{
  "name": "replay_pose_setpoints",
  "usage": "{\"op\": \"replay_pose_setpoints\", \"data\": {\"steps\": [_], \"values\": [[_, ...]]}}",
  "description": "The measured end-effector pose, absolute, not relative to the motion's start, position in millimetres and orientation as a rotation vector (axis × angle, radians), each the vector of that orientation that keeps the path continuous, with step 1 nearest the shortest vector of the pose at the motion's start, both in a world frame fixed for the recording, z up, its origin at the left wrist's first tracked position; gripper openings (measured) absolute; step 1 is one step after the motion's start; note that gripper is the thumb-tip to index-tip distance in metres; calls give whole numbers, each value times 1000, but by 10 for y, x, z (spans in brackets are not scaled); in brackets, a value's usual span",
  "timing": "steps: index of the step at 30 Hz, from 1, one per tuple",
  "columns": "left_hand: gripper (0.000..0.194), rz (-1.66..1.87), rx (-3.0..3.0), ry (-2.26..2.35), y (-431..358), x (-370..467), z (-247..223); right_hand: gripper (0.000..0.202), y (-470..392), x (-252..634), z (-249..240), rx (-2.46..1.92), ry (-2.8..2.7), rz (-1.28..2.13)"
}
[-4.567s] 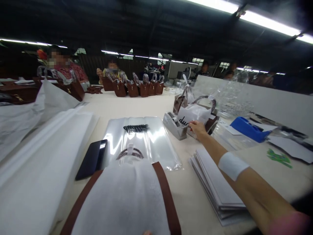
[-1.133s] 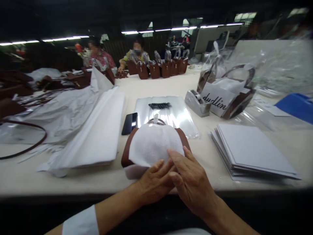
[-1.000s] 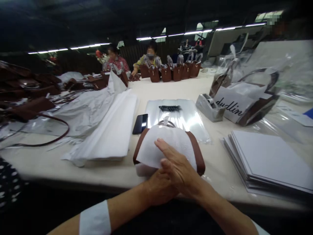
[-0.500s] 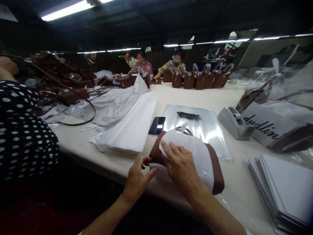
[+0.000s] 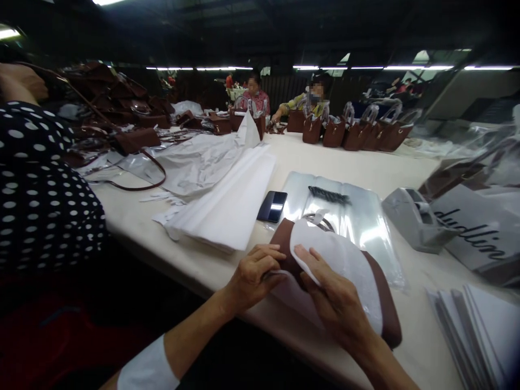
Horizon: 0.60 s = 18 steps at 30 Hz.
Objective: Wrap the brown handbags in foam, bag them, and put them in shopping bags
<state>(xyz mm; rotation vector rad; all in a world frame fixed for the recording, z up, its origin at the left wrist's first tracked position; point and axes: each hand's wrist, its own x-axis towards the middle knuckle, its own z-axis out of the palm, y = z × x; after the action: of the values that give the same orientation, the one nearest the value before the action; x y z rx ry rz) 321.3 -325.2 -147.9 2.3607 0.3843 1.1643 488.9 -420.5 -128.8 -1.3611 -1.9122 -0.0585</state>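
Observation:
A brown handbag point(image 5: 389, 303) lies on the table, its middle wrapped in a thin white sheet point(image 5: 353, 265). Its handle point(image 5: 319, 221), partly covered in white, sticks out at the far side. At the bag's near left corner, my left hand point(image 5: 255, 275) pinches a loose lower flap of the sheet between thumb and fingers. My right hand point(image 5: 337, 295) rests over the wrapped front, with the sheet's left edge between its thumb and forefinger. Part of the bag's lower side is hidden by my hands.
Beyond the bag lie clear plastic sleeves point(image 5: 365, 216), a dark bundle point(image 5: 329, 195) and a phone point(image 5: 272, 207). White sheets point(image 5: 227, 216) are left; a tape dispenser point(image 5: 418, 222) and white boards point(image 5: 487, 325) are right. A co-worker in polka dots point(image 5: 49, 206) stands close left.
My left hand has moved up to the bag's corner and closed on the loose flap. My right hand has gone from lying flat to gripping the sheet's edge. The view has shifted left.

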Motion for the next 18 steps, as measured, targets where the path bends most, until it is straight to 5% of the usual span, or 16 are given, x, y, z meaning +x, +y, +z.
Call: {"op": "replay_pose_setpoints", "data": {"steps": [9,18], "values": [[15,1007,2249,551,-3154,3308,-1477,50,-4239,4737,-1308,-1252,-1979,-55],[9,1103,2005,781,-3214,3420,-1533,45,-4222,4657,-1482,-1225,-2338,-408]]}}
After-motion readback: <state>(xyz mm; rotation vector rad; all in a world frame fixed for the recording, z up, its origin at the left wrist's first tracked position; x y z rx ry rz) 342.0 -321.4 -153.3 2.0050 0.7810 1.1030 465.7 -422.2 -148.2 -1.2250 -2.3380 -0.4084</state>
